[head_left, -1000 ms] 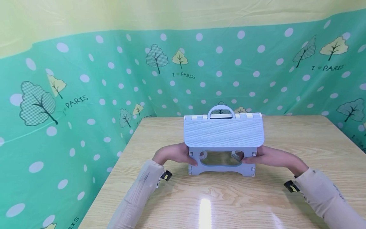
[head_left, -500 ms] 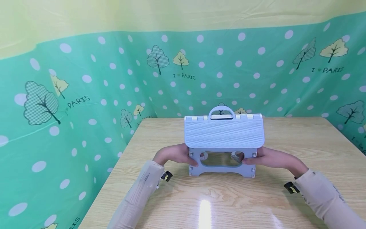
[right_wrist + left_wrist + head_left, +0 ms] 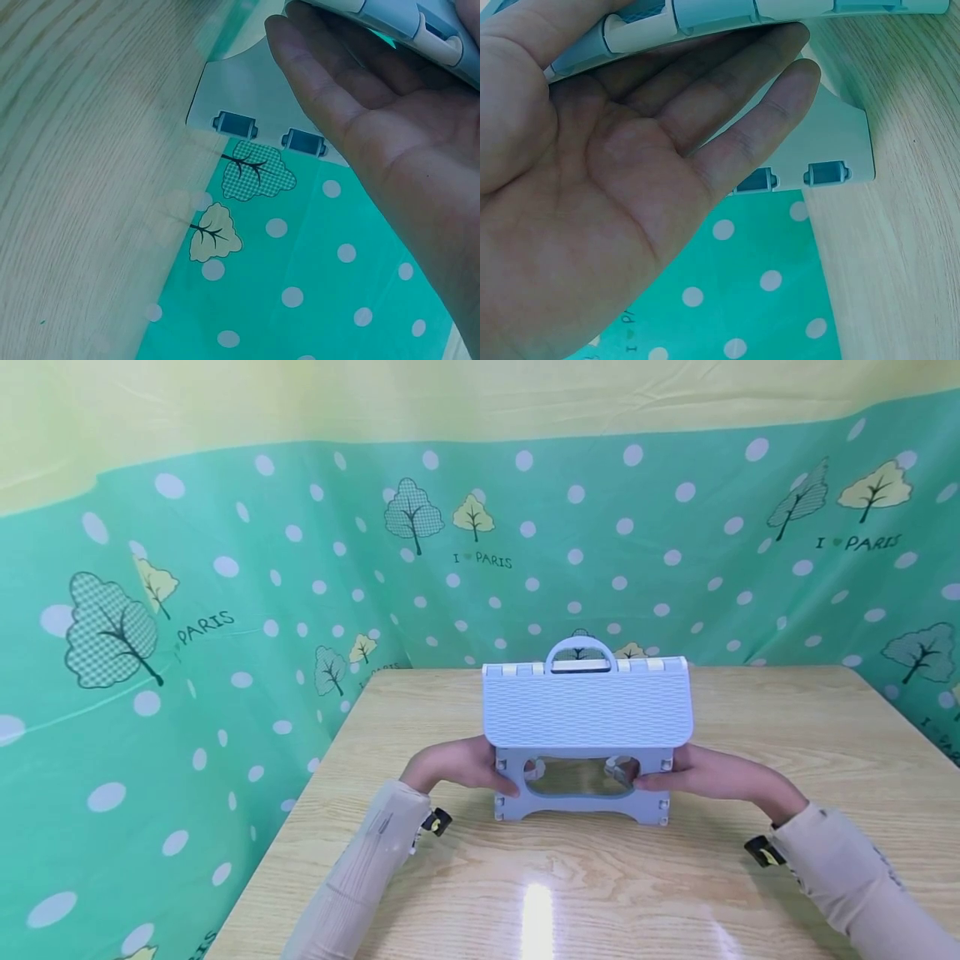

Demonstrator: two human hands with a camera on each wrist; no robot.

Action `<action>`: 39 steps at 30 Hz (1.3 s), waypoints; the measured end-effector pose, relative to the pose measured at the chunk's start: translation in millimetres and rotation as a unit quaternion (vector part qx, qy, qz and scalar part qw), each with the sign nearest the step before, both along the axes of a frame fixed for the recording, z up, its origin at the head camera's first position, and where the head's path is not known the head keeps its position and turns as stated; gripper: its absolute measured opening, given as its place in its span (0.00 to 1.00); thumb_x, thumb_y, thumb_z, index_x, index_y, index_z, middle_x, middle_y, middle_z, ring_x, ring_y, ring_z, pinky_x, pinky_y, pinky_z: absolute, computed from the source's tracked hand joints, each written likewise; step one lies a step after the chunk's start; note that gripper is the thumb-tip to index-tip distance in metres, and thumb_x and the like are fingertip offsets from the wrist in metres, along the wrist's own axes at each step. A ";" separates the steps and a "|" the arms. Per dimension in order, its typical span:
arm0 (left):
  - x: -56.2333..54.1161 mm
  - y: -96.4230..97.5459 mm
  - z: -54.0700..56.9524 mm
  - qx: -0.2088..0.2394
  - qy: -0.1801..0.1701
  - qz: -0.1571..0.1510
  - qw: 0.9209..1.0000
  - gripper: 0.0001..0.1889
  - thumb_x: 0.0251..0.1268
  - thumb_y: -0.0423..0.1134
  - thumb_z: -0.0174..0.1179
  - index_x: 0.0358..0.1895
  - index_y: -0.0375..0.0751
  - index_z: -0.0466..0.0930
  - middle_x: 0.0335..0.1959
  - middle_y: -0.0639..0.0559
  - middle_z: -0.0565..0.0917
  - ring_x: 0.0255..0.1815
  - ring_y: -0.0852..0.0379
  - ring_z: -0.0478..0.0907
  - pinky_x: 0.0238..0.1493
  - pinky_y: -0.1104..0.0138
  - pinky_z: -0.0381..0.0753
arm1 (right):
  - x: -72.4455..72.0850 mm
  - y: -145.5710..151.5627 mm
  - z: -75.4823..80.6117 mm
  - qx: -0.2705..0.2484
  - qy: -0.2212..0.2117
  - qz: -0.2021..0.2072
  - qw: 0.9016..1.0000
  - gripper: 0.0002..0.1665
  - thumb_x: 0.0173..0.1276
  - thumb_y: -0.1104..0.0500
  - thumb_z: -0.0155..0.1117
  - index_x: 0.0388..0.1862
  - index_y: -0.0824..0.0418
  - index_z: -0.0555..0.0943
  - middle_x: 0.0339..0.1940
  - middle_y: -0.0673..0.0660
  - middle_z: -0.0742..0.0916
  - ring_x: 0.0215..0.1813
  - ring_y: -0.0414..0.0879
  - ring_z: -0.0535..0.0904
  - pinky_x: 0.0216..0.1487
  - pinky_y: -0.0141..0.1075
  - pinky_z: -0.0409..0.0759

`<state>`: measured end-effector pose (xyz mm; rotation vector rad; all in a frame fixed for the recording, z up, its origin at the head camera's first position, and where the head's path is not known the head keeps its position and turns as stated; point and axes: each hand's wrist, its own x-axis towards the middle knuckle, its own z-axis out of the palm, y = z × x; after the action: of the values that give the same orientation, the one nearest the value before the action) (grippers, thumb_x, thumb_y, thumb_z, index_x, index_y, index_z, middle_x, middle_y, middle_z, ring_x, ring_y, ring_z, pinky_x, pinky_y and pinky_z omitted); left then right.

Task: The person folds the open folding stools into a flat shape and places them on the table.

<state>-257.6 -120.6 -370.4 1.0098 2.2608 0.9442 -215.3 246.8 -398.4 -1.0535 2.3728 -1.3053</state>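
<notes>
A light blue plastic folding stool [image 3: 587,708] stands on the table, partly folded. Its woven-textured top slopes toward me, and an arched carry handle [image 3: 581,644] rises at the upper edge. My left hand [image 3: 467,762] grips the left side, thumb on the front leg panel [image 3: 581,803], fingers behind it. On the right side my right hand [image 3: 708,771] grips in the same way. Both wrist views show the fingers, nearly straight, reaching along the inside of the side panels. Fingertips show faintly through the panel's cut-out. Hinge slots [image 3: 827,173] appear on the far leg panel in the left wrist view.
The wood-grain table [image 3: 420,893] reflects a bright strip of light near its front. Behind and to the left hangs a green and yellow curtain [image 3: 300,527] with dots and trees. Dark wrist devices [image 3: 437,821] stick out below both sleeves.
</notes>
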 end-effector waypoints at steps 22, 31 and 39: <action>-2.1 -0.6 1.4 0.009 0.006 -0.008 1.000 0.51 0.55 0.29 0.72 0.78 0.45 0.46 0.74 0.44 0.62 0.73 0.49 0.60 0.72 0.58 0.62 | -1.1 -1.0 4.2 0.009 0.025 -0.016 1.000 0.57 0.70 0.59 0.66 0.81 0.42 0.36 0.79 0.63 0.50 0.72 0.41 0.55 0.61 0.34 0.71; -2.3 -0.6 -0.6 0.006 0.001 -0.006 1.000 0.50 0.56 0.29 0.71 0.77 0.44 0.47 0.73 0.44 0.63 0.73 0.50 0.62 0.71 0.58 0.64 | 0.3 -1.5 3.2 0.010 0.016 -0.025 1.000 0.57 0.70 0.58 0.67 0.81 0.41 0.37 0.78 0.63 0.53 0.72 0.45 0.56 0.62 0.34 0.71; -3.0 -0.6 -2.7 0.003 -0.001 -0.002 1.000 0.49 0.56 0.29 0.71 0.77 0.43 0.48 0.73 0.44 0.64 0.72 0.50 0.63 0.70 0.59 0.64 | 0.3 -1.5 1.7 0.013 0.012 -0.028 0.999 0.56 0.70 0.57 0.67 0.81 0.41 0.38 0.77 0.65 0.55 0.72 0.57 0.57 0.61 0.35 0.73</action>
<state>-260.6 -121.2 -373.1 1.0151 2.2554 0.9495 -215.0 245.3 -396.7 -1.0093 2.4461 -1.2838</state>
